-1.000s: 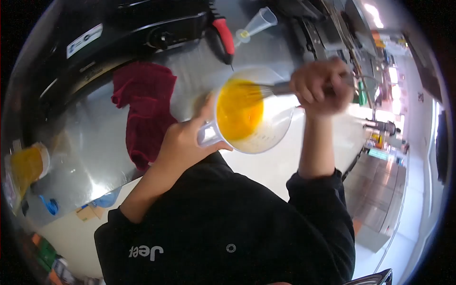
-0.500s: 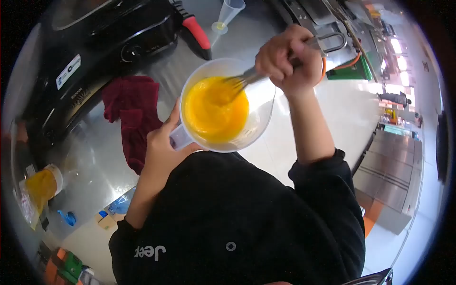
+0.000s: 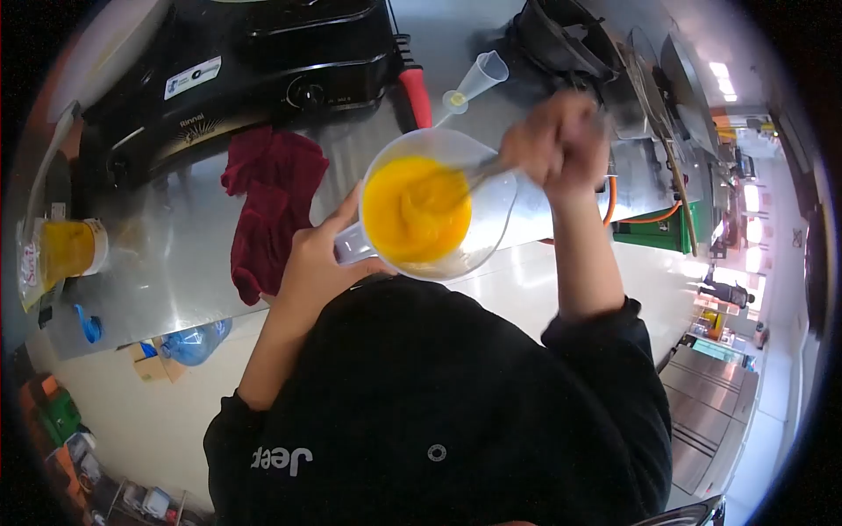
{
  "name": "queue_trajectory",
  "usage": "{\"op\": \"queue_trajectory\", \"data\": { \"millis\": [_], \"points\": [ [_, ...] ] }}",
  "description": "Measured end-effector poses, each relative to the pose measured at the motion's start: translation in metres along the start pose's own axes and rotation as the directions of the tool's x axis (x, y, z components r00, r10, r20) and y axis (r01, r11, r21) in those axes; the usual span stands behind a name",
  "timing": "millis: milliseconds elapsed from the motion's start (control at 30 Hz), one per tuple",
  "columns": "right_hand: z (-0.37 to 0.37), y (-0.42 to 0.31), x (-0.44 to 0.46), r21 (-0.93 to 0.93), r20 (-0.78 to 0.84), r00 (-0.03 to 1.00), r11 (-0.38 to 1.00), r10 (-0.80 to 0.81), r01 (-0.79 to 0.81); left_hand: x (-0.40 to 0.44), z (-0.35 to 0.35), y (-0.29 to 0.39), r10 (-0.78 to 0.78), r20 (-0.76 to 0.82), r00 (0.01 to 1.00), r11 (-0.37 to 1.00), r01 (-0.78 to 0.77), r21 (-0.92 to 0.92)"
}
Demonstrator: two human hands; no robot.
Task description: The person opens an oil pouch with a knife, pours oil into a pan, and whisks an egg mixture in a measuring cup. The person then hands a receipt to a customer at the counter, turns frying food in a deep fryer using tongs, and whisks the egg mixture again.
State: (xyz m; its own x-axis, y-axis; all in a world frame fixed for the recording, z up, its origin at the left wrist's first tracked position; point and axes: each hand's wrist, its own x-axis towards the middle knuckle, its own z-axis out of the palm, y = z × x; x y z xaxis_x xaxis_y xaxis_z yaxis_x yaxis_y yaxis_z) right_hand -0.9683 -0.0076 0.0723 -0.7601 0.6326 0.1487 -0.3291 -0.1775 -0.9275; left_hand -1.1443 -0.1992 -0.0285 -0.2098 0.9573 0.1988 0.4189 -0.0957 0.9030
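Observation:
My left hand (image 3: 326, 256) is closed around the handle of a clear plastic measuring jug (image 3: 498, 237), which is tilted toward me. Inside it lies bright yellow beaten egg (image 3: 408, 232), swirled on its surface. Blurred by motion, my right hand (image 3: 561, 145) grips a metal whisk (image 3: 484, 173) whose wires dip into the egg. Left of the jug a dark red cloth (image 3: 274, 206) lies crumpled on the steel counter. Just beyond the jug are a red-handled tool (image 3: 416, 98) and a small clear measuring cup (image 3: 484, 74) on its foot.
A black gas stove (image 3: 272, 88) stands at the back left of the steel counter (image 3: 189, 263). Dark pans (image 3: 570, 39) sit at the back right. A yellow-filled tub (image 3: 74, 248) and a blue spoon-like item (image 3: 89, 324) are at far left. A large blue bottle (image 3: 197, 342) is below the counter edge.
My view has turned, so the stove and counter sit farther right and more level. The whisk has kept moving in the egg, and my right hand is more blurred. Both grips are unchanged.

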Motion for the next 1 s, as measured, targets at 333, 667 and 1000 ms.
{"op": "queue_trajectory", "data": {
  "millis": [333, 667, 1000],
  "points": [
    [-0.001, 0.03, 0.008, 0.19, 0.052, 0.995, 0.979, -0.081, 0.07, 0.006, 0.006, -0.003, -0.018, -0.071, 0.997, 1.0, 0.02, 0.02],
    [0.005, 0.044, 0.005, -0.053, 0.275, 0.936, 0.969, -0.219, 0.242, 0.013, 0.005, -0.009, -0.06, -0.027, 0.998, 0.998, 0.06, 0.008],
    [0.007, 0.023, 0.004, -0.19, 0.417, 0.884, 0.931, -0.212, 0.312, 0.018, -0.004, -0.003, -0.008, -0.044, 0.999, 0.999, 0.01, 0.035]
  ]
}}
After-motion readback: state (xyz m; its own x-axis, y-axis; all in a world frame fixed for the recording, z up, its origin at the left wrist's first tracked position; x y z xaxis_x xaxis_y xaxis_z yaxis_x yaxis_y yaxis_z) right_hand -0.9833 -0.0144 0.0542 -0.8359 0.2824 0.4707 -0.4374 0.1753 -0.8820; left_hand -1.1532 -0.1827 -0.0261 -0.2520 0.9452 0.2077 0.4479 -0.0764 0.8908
